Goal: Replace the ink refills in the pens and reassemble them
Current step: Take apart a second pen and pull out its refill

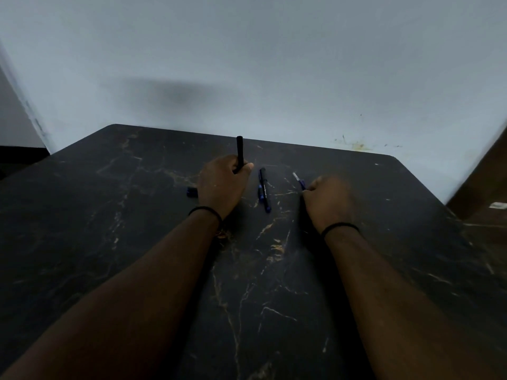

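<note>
Left hand [222,185] grips an upright black pen barrel [239,152]; right hand [326,198] pinches a blue-tipped refill [299,181]. Reassembly step: next, the refill likely needs aligning with the barrel's opening.

Both forearms reach forward side by side, well apart, each with a dark band at the wrist. The left hand [222,182] is a fist closed around a black barrel [239,152] standing upright. The right hand [326,200] is curled, fingers pinching a thin refill [299,181].
</note>
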The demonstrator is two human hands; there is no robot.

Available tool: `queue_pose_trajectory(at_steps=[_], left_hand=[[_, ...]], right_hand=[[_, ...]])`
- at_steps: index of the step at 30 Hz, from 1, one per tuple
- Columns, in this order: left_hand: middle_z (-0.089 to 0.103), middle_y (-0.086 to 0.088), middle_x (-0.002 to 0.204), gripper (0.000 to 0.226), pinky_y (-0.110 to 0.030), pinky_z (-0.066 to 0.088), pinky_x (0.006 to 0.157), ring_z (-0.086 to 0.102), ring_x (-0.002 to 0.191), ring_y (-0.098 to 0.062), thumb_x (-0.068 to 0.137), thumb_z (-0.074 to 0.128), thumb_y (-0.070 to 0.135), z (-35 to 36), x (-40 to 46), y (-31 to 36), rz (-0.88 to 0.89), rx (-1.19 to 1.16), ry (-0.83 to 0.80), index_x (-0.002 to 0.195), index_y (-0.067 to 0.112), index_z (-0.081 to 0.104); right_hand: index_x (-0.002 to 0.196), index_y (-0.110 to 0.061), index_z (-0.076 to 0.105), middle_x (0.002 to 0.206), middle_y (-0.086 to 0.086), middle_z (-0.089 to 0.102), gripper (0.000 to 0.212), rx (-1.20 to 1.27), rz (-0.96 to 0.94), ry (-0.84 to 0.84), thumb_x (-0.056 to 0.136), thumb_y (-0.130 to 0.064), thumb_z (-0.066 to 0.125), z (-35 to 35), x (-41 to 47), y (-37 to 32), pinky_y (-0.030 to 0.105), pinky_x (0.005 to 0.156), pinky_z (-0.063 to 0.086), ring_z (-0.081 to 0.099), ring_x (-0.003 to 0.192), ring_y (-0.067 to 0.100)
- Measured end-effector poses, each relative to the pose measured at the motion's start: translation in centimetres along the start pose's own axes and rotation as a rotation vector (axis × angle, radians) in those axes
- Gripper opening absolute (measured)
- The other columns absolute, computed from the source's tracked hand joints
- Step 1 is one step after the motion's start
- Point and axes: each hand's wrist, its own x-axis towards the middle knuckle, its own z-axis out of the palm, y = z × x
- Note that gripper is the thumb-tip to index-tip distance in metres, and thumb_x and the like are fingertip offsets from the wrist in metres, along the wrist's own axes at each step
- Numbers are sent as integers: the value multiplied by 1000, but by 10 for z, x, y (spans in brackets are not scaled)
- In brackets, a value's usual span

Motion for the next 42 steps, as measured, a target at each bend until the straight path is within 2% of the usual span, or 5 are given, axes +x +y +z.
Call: queue_pose_trajectory(at_steps=[6,13,17,29,42], left_hand=[[74,3,99,22,-39,57,84,67,90,-12,91,64,39,-1,-1,2,4,10,-1,100,21,74],[74,4,98,23,-38,57,84,67,89,-12,91,64,40,-1,-1,1,7,7,-6,100,22,74],[74,2,103,23,-38,56,87,67,93,-13,92,64,39,0,-1,2,-1,1,-19,103,21,74],[73,2,100,22,-39,56,86,66,91,-13,92,64,39,-2,-1,2,-8,5,-18,101,21,73],[74,4,96,27,-40,57,83,67,89,-13,90,64,43,0,0,0,-11,16,-7,98,20,75]], right_hand=[[87,-11,75,84,12,71,22,40,-35,-1,88,-29,62,7,-4,-12,32,70,54,67,79,32],[75,-9,71,74,8,68,24,110,56,41,88,-27,63,-2,1,1,25,64,42,63,72,27],[76,-7,70,78,13,69,23,68,106,44,84,-26,60,-7,6,17,35,65,55,68,75,33],[71,-9,62,78,14,65,25,47,123,-38,79,-33,64,-6,5,20,30,61,44,65,75,35],[77,-16,65,74,3,63,28,72,30,161,94,-36,53,-14,-1,4,32,67,52,61,70,23]])
